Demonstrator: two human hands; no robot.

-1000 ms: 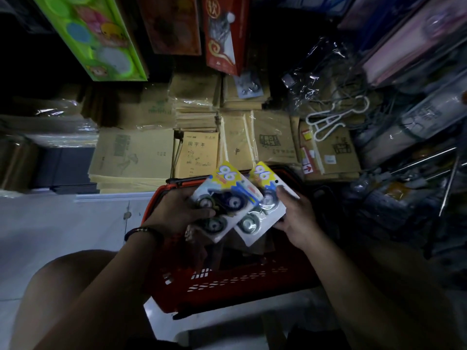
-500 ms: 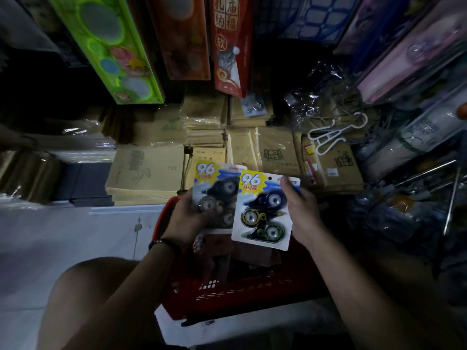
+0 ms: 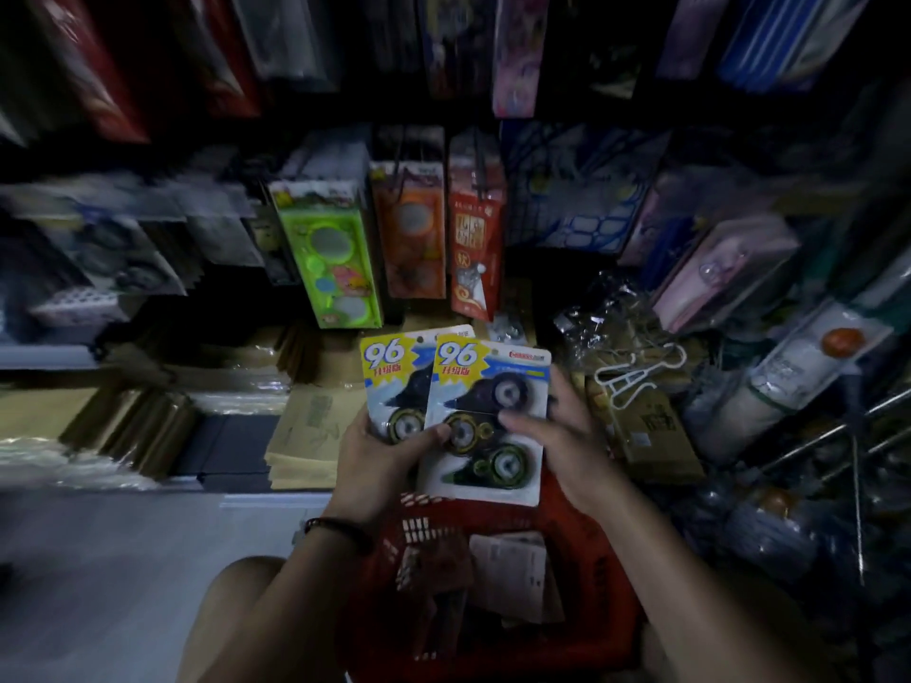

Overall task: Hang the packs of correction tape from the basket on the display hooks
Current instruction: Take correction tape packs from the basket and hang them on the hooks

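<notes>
Two packs of correction tape with yellow "96" corners are held upright above the red basket (image 3: 591,544). The front pack (image 3: 493,386) overlaps the rear pack (image 3: 389,382) on its right side. My left hand (image 3: 379,465) grips both packs from the lower left, thumb across the front pack. My right hand (image 3: 567,446) holds the front pack's right edge, thumb on its face and fingers behind. More carded packs (image 3: 508,574) lie inside the basket. Bare metal display hooks (image 3: 838,436) stick out at the right.
Hanging goods fill the wall ahead: a green stencil pack (image 3: 330,258), an orange pack (image 3: 414,239) and a red pack (image 3: 475,248). Stacks of brown notebooks (image 3: 305,436) sit below. White plastic hangers (image 3: 636,372) and crinkled bags lie at the right. My bare knee (image 3: 236,623) is at the lower left.
The view has tilted upward, showing more of the hanging wall. Both packs rose and came together, the front one now overlapping the rear, with my left thumb across it.
</notes>
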